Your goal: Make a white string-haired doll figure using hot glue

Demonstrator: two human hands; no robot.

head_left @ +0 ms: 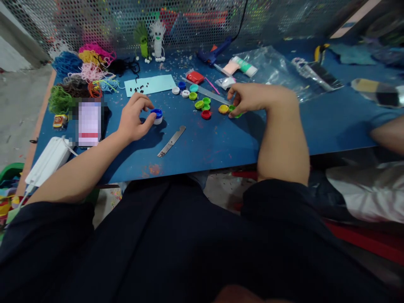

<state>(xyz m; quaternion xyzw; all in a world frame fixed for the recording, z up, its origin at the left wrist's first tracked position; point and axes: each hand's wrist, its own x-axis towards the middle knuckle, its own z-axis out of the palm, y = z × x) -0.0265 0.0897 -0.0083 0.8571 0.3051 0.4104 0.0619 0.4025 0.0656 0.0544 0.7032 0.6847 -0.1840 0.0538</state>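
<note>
My left hand (135, 118) rests on the blue table (221, 143) with its fingers curled around a blue and white bottle cap (157, 115). My right hand (249, 99) reaches across to a cluster of coloured bottle caps and pinches a green cap (234, 110) beside a yellow cap (223, 109). A red cap (206, 114) and several green caps (202, 103) lie just left of that hand. A metal blade (172, 141) lies on the table between my arms.
Piles of coloured yarn (82, 71) sit at the back left, with a light blue card (150, 85), two yarn figures (151, 40), a blue glue gun (214, 52) and plastic bags (271, 67) behind. A white box (49, 160) lies at left. Another person's arm (386, 132) is at the right edge.
</note>
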